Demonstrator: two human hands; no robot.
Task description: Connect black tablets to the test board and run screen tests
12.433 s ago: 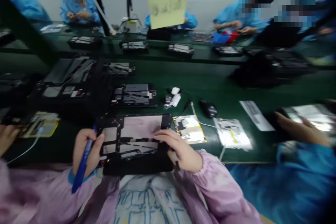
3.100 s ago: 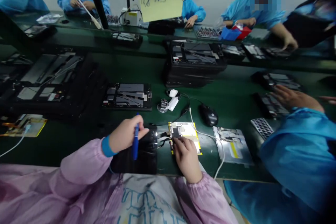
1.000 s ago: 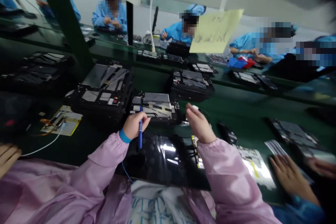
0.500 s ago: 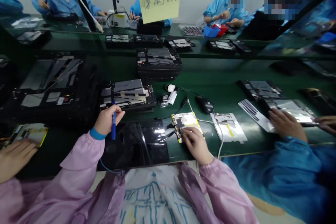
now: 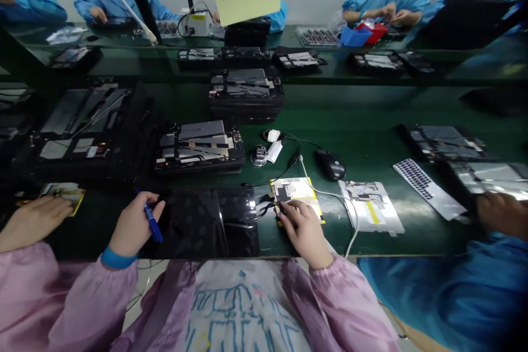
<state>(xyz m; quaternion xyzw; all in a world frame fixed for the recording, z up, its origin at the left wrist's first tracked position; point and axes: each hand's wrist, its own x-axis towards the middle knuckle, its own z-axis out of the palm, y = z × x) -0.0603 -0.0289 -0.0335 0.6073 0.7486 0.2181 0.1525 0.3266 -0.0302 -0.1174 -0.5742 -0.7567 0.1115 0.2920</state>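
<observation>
Left hand (image 5: 136,225) clenched on a blue pen (image 5: 153,223), right hand (image 5: 305,231) at a circuit board (image 5: 295,193)
Right fingertips touch the board's near edge, whether grasping it cannot be told; the board lies on the green tabletop (image 5: 363,137), just beside a black tablet (image 5: 206,224).

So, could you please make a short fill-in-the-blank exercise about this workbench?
The left hand holds a blue ____.
The right hand touches the yellow-edged board, on the ____ side of the glossy black panel.
The computer mouse beyond that board is ____.

pen, right, black
</observation>
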